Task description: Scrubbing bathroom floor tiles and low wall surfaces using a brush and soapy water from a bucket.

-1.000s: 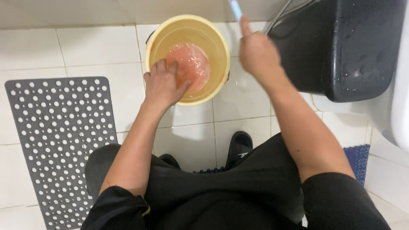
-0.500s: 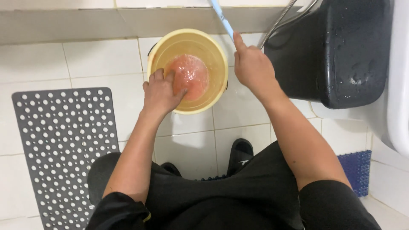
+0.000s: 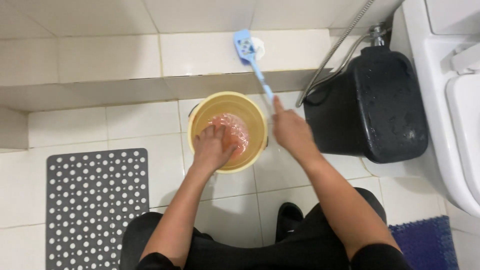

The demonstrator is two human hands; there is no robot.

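Hands at the bucket (image 3: 200,114), brush (image 3: 251,59) out.
Left hand (image 3: 212,148) dips open-fingered into pink water; right hand (image 3: 291,131) clamps the brush, head at 12 o'clock against the tiled step (image 3: 100,60).

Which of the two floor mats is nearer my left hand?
The grey perforated mat, left of the yellow bucket. The blue mat lies far off, by the toilet. Left hand.

The bucket (image 3: 228,131) stands on the floor between the mat (image 3: 97,207) at left and the bin (image 3: 367,105) at right. The brush (image 3: 252,57) lies on the ledge (image 3: 100,57) behind it.
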